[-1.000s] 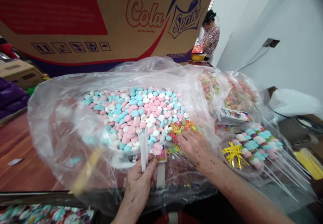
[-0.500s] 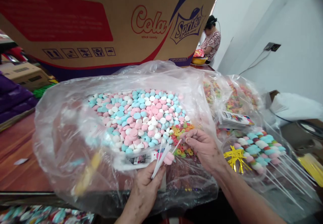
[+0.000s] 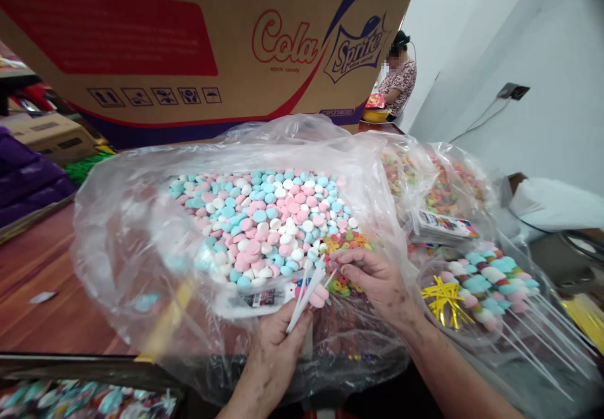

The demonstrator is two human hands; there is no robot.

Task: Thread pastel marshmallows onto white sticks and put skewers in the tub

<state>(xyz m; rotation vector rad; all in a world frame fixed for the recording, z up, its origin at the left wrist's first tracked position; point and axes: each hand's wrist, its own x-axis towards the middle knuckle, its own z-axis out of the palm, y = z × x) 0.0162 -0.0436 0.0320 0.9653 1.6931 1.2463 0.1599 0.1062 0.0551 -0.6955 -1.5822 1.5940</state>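
Observation:
My left hand (image 3: 278, 346) is closed round several thin white sticks (image 3: 306, 293), one with a pink candy on it. My right hand (image 3: 375, 280) pinches a small colourful ring candy at the tip of one stick. Both hands work inside the mouth of a large clear plastic bag (image 3: 141, 230) filled with pink, blue and white round candies (image 3: 264, 217). A small heap of ring candies (image 3: 346, 243) lies right under my right fingers.
A big Cola/Sprite cardboard box (image 3: 189, 41) stands behind the bag. To the right lie finished candy skewers (image 3: 491, 277), gold twist ties (image 3: 443, 296), a stack of labels (image 3: 443, 225) and bags of ring candy (image 3: 438, 186). Another person (image 3: 399, 76) sits at the back.
My left hand tilted the sticks from upright toward the right. My right hand lifted off the ring candy heap and brought a ring to a stick tip.

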